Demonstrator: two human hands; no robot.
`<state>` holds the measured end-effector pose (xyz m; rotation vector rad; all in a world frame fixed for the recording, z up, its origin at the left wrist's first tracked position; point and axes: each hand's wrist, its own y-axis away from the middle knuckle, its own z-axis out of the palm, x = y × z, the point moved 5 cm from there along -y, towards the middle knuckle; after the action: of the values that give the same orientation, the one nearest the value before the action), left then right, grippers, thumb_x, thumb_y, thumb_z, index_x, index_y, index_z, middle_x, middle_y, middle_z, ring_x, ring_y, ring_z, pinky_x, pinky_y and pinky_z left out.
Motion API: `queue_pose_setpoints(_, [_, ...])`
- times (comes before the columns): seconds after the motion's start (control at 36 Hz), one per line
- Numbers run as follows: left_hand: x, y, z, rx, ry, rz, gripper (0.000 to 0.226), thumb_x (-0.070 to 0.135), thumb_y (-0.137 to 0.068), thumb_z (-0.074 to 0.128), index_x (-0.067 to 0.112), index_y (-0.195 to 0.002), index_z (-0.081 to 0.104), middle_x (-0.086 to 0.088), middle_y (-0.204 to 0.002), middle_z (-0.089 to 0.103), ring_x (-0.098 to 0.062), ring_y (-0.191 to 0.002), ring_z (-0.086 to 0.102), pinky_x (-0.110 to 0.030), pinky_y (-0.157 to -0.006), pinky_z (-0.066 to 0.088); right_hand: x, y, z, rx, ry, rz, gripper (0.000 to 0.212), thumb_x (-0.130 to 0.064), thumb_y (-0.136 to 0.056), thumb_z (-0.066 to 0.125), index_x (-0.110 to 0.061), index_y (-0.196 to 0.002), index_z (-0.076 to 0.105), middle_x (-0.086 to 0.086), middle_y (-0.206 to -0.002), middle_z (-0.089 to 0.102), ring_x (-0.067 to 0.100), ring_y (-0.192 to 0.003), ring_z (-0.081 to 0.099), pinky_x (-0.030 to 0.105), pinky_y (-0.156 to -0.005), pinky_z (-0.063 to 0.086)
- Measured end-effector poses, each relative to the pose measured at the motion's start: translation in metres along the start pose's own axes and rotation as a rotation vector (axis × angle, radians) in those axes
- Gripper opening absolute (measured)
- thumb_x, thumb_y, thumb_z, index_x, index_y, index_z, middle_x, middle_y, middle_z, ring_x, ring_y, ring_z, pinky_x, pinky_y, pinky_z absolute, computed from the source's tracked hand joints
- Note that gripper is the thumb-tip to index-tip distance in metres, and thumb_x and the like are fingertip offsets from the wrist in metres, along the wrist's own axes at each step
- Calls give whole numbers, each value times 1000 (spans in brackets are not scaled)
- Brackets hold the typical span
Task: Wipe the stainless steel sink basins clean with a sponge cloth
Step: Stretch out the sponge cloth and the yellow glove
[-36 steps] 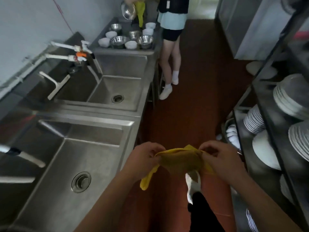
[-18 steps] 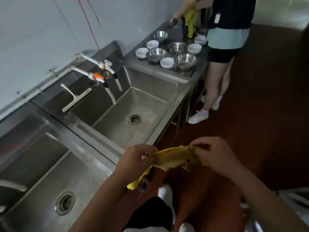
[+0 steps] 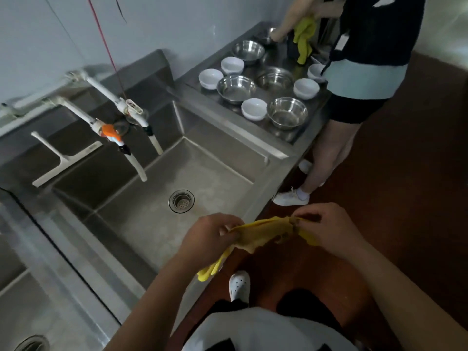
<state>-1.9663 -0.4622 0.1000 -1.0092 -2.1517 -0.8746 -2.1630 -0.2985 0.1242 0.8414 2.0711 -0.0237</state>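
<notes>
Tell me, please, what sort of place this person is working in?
Most likely a commercial or canteen kitchen's washing-up area. Deep stainless steel sink basins run along the wall, metal bowls and white bowls stand on the steel counter, and a second person works there with a cloth.

The near sink basin (image 3: 30, 312) (bottom left) is cropped, its drain (image 3: 31, 343) half showing

Steel counter (image 3: 301, 144) — bowls (image 3: 287, 112); white squeegee (image 3: 64, 158)
</notes>
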Motion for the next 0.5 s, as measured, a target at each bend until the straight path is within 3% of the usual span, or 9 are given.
queue_pose_setpoints(0.06, [6, -21, -5, -51, -37, 6, 23, 22, -88, 68, 37, -104, 73, 14, -95, 68, -4, -84, 62, -31, -81, 52, 7, -15, -6, -42, -49, 30, 17, -15, -84, 74, -31, -82, 78, -4, -73, 74, 15, -69, 70, 34, -61, 55])
queue_pose_setpoints(0.17, [18, -71, -24, -240, -182, -33, 23, 18, -87, 67, 34, -101, 74, 14, -91, 68, -6, -83, 61, -24, -77, 49, 23, -48, -6, -146, -163, 58, 25, -6, -80, 78, -32, -80, 77, -8, -82, 76, 0, -80, 69, 13, -68, 50])
queue_pose_setpoints(0.22, [28, -98, -32, -351, -282, -65, 24, 19, -85, 69, 35, -102, 75, 14, -94, 69, -5, -87, 63, -21, -77, 48, 36, -67, -3, -183, -250, 112, 22, -2, -78, 79, -24, -83, 78, -5, -84, 77, 0, -80, 69, 10, -68, 49])
queue_pose_setpoints(0.31, [48, -147, -38, -489, -422, -94, 28, 21, -83, 74, 32, -108, 74, 11, -99, 70, -8, -95, 63, -25, -84, 46, 61, -97, 0, -263, -400, 231, 16, -4, -78, 78, -15, -88, 81, 4, -90, 78, 13, -87, 72, 20, -73, 55])
queue_pose_setpoints(0.39, [66, -207, -28, -629, -539, -130, 31, 22, -82, 76, 29, -112, 74, 10, -99, 71, -11, -97, 64, -23, -80, 43, 92, -129, 2, -359, -530, 393, 19, -7, -75, 80, -13, -93, 80, 13, -95, 77, 26, -90, 74, 37, -81, 58])
queue_pose_setpoints(0.5, [71, -293, 15, -711, -676, -122, 41, 18, -91, 67, 19, -132, 64, -1, -130, 64, -16, -108, 59, -12, -73, 44, 137, -168, 8, -336, -561, 577, 29, -5, -77, 78, -3, -106, 75, 21, -105, 74, 37, -101, 70, 48, -94, 55])
